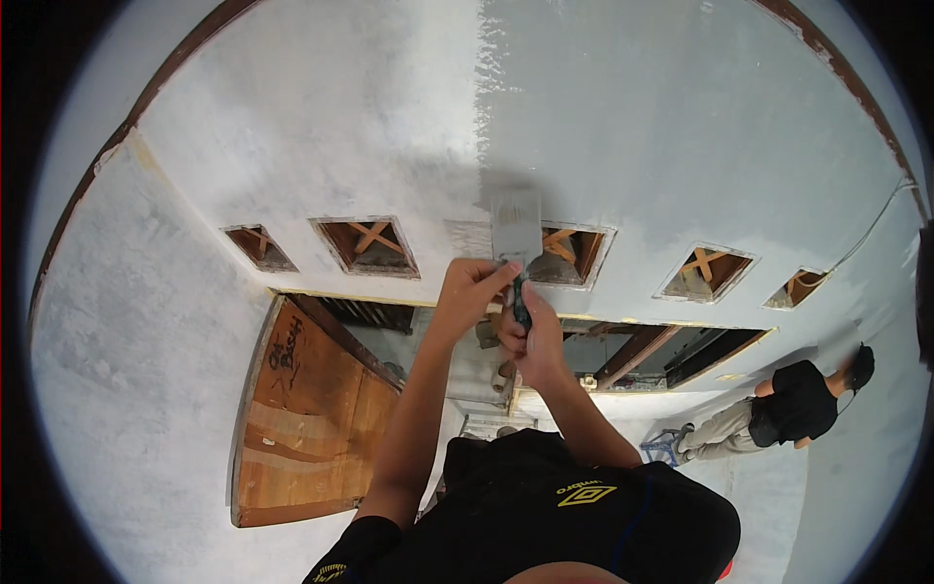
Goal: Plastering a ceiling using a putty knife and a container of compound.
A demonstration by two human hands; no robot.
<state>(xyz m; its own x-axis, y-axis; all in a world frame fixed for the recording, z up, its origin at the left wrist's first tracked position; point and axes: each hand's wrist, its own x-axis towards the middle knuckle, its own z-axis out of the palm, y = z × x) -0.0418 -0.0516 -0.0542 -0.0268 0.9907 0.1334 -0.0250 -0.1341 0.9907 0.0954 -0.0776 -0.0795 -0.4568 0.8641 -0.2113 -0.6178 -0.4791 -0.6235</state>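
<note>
While my right hand [538, 343] grips one scraper [518, 241] by its handle [522, 310], my left hand [471, 292] pinches it near the blade [516, 216]; blade up, it is in front of the wall [632, 117]. Also: five vents [370, 248], one door [316, 428], one co-worker [800, 399].

scraper [517, 232]: grey blade, dark handle [522, 310] | wall [623, 117]: white, grey | door [316, 414]: orange-brown

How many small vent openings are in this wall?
5, in a row: far-left opening, left opening, middle opening partly behind the scraper, right opening, far-right opening. None looks fully hidden.
</note>
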